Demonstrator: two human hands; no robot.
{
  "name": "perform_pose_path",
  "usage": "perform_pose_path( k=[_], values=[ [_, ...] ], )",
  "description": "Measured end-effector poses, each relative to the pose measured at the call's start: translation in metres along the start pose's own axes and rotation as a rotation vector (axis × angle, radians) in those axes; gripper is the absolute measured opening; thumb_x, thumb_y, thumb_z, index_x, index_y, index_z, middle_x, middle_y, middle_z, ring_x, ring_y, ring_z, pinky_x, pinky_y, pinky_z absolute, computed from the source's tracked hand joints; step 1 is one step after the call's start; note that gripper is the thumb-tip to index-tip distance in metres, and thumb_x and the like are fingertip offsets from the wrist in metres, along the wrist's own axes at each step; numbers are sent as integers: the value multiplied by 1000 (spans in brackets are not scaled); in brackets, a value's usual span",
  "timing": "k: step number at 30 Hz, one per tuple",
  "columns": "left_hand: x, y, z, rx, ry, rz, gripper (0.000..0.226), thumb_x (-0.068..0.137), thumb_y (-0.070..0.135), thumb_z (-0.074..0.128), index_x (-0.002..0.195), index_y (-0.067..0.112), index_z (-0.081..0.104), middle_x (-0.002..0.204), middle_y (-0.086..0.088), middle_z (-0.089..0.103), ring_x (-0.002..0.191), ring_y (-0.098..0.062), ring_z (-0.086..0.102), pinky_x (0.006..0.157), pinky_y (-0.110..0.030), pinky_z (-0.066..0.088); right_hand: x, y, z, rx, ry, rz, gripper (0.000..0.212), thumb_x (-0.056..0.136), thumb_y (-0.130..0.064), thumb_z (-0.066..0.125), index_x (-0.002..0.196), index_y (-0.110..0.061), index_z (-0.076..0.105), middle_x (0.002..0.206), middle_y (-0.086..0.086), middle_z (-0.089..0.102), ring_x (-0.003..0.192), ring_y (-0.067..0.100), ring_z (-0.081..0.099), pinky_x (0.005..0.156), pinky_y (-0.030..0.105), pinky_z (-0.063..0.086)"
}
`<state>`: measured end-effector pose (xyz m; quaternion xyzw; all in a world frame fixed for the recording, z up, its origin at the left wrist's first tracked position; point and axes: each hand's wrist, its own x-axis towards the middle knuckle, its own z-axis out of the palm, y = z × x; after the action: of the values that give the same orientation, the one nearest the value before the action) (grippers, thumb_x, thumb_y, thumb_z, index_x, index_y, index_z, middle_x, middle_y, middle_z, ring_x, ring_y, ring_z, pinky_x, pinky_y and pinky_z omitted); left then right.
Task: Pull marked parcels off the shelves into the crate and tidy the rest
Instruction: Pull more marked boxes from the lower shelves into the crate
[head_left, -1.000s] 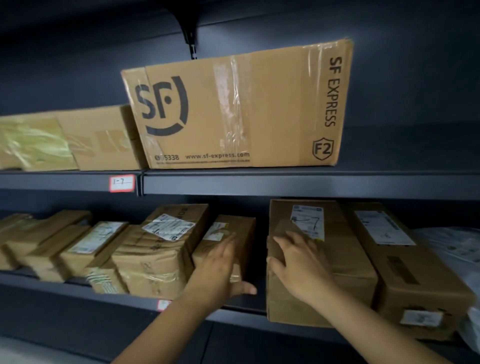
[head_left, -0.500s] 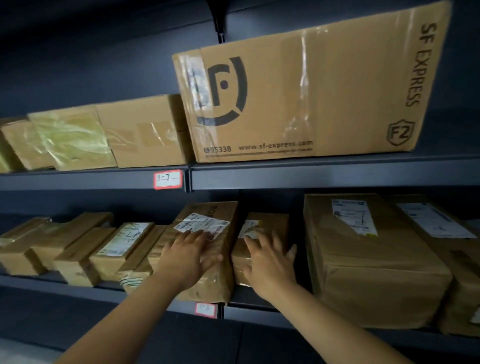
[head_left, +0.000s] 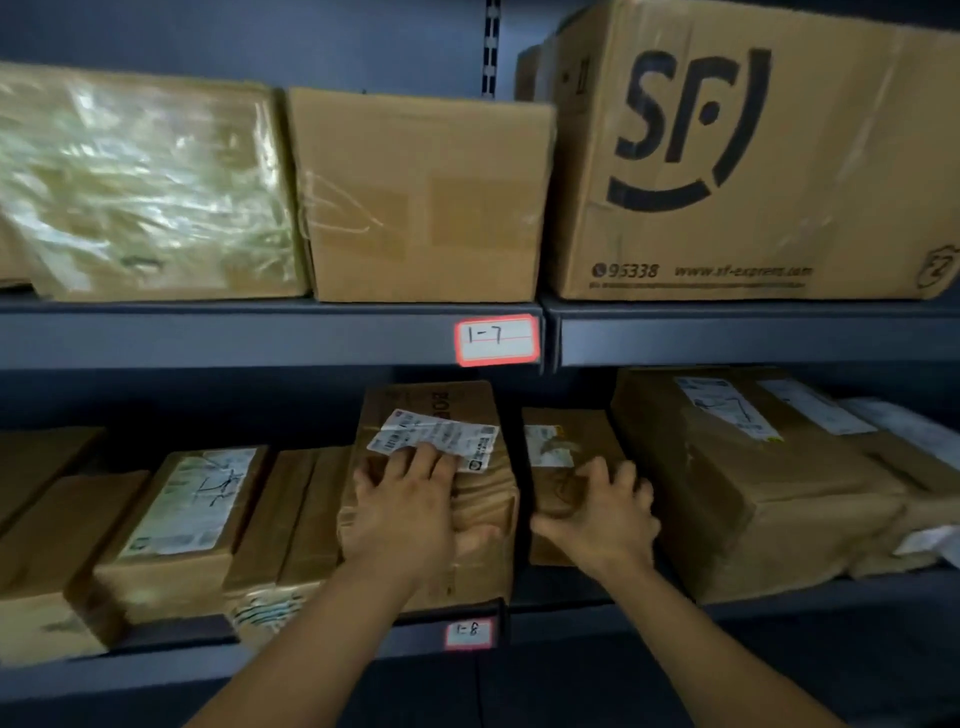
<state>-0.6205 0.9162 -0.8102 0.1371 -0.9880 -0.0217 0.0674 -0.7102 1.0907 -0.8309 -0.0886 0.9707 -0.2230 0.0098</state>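
"SF", "95338" on carton (head_left: 753, 156); upper tag (head_left: 496, 340) "1-7", lower tag (head_left: 467, 634) "1-8".

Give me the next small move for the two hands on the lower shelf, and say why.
Probably slide the small parcel left until it meets the taped parcel. The right hand grips the small parcel, the left hand rests flat on the taped parcel, and a dark gap separates the two, so closing it looks like the tidy step.
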Motion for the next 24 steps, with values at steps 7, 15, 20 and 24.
perform_pose_path(
  k=[7, 15, 20, 24],
  values=[
    [1, -4, 5, -18, 11, 37, 87, 77, 77, 40, 146, 31, 16, 149, 4, 19, 138, -21, 18, 111, -58, 16, -22, 33, -19, 873, -5, 171, 36, 79, -26, 71, 110, -25, 53, 119, 3, 52, 103, 19, 54, 80, 36, 49],
    [-4, -1, -4, -26, -1, 53, 86, 78, 73, 44, 147, 30, 15, 151, 4, 18, 140, -22, 16, 112, -57, 14, -41, 49, -29, 1125, -25, 400, 15, 92, -31, 53, 104, -23, 60, 114, 5, 58, 101, 20, 53, 82, 39, 42],
    [-4, 1, -5, -25, -11, 35, 87, 77, 74, 45, 147, 31, 16, 149, 5, 20, 139, -20, 18, 113, -56, 13, -38, 43, -34, 905, 14, 235, 44, 92, -30, 55, 135, -25, 45, 128, 2, 52, 111, 19, 52, 99, 44, 45],
    [-5, 3, -6, -16, -15, 14, 86, 76, 75, 44, 146, 33, 16, 148, 7, 21, 138, -18, 20, 113, -54, 13, -37, 23, -33, 425, 123, 63, 91, 73, -57, 68, 146, -29, 22, 149, 3, 22, 136, 25, 25, 109, 49, 31]
  ],
)
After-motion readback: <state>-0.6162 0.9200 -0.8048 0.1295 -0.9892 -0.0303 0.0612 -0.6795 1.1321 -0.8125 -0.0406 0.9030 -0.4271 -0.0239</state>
